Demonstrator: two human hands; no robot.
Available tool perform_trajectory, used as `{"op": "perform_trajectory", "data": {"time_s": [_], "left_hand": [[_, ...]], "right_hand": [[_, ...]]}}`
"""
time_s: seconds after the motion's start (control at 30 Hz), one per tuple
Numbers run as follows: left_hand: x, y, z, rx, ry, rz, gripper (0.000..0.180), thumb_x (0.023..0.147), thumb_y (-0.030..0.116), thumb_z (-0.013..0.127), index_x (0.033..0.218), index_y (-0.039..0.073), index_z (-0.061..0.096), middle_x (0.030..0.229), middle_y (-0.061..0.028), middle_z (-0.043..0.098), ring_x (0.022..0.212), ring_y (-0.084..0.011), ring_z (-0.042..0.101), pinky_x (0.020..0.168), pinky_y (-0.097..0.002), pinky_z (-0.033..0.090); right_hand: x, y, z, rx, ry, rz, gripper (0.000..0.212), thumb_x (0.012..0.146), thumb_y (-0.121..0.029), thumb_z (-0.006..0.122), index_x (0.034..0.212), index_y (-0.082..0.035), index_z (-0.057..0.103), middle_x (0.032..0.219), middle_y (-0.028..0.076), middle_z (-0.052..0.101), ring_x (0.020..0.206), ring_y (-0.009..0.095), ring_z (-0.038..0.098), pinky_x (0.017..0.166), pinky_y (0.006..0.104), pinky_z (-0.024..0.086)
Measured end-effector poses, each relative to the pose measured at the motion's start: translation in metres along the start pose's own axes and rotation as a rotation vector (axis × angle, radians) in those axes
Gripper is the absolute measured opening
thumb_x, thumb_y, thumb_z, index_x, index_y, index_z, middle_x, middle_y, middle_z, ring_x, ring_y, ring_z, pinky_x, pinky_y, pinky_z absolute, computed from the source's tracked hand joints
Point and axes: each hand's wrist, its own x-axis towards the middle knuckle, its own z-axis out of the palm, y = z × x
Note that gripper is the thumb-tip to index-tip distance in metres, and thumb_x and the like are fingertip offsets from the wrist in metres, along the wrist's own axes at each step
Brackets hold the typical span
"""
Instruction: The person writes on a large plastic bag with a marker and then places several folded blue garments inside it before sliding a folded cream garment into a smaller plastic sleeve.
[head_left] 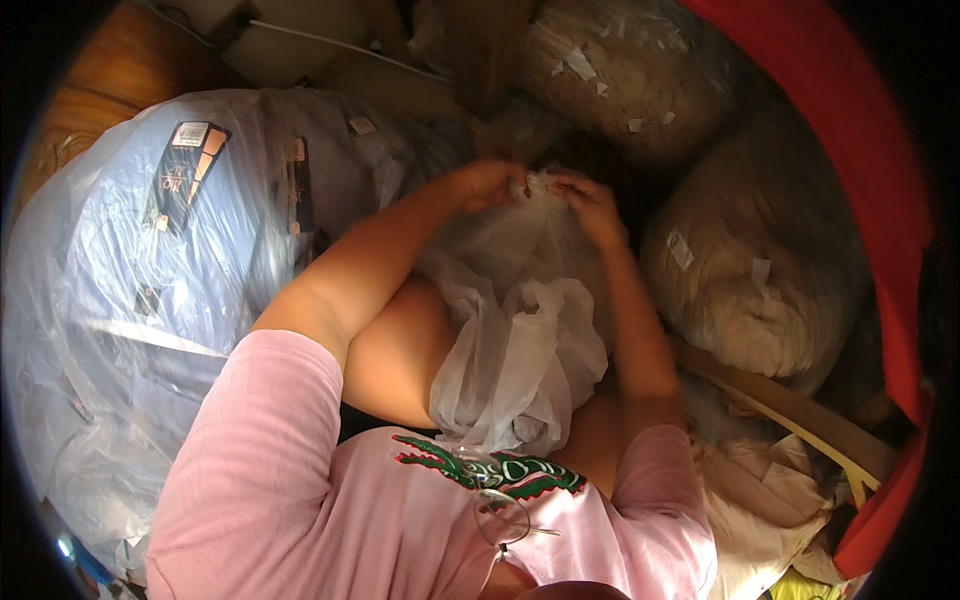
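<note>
Both hands meet at the top of a thin translucent plastic bag (520, 330) that stands between the person's knees. The left hand (490, 183) is closed, its fingers pinching the gathered mouth of the bag, and the right hand (590, 205) pinches the same bunched plastic just beside it, so the two hands almost touch. The lower part of the bag hangs in loose folds down to the person's pink shirt (300, 500).

No desk is in view; the space around is crowded with filled sacks. To the left lies a large clear plastic sack (130, 290) with dark printed labels inside. To the right and above are two bulky pale sacks (750, 270) with small white paper scraps on them. A red cloth (860, 130) curves along the right side. A piece of brown wooden floor (110, 80) shows at the upper left corner, and crumpled beige paper (760, 490) lies at the lower right.
</note>
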Motion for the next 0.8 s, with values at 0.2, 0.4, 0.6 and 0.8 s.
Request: {"op": "perform_trajectory", "data": {"time_s": [0.2,0.4,0.6,0.8], "left_hand": [[-0.011,-0.001,0.01,0.151,0.112,0.045,0.079,0.087,0.008,0.073,0.153,0.002,0.029,0.114,-0.011,0.063,0.105,-0.0229,0.063,0.088,-0.0382,0.053],[-0.011,-0.005,-0.002,0.584,0.091,0.132,0.087,0.082,0.013,0.076,0.156,0.003,0.032,0.134,-0.0131,0.055,0.125,-0.0266,0.055,0.097,-0.0387,0.049],[-0.014,0.012,0.018,0.635,0.191,0.069,0.069,0.08,0.026,0.077,0.14,0.004,0.052,0.14,-0.0119,0.051,0.134,-0.0266,0.047,0.111,-0.0394,0.038],[-0.008,0.012,0.019,0.528,0.117,0.157,0.056,0.083,0.024,0.076,0.132,0.007,0.055,0.123,-0.009,0.061,0.117,-0.0222,0.054,0.103,-0.0339,0.041]], "right_hand": [[-0.003,0.008,0.019,0.486,0.095,0.13,0.021,0.093,-0.006,0.073,0.113,-0.005,0.079,0.113,0.006,0.076,0.108,0.016,0.067,0.1,0.0302,0.05],[0.001,0.019,0.016,0.198,-0.062,0.071,0.023,0.092,-0.005,0.073,0.114,-0.005,0.079,0.114,0.004,0.075,0.107,0.015,0.067,0.099,0.0294,0.05],[-0.005,0.015,0.014,0.018,-0.016,-0.14,0.024,0.09,-0.002,0.074,0.113,-0.006,0.08,0.108,0.005,0.074,0.103,0.015,0.067,0.096,0.0286,0.051],[-0.002,0.018,0.019,-0.108,0.179,-0.307,0.021,0.09,-0.002,0.074,0.11,-0.006,0.078,0.103,0.005,0.073,0.099,0.016,0.067,0.092,0.0291,0.051]]}}
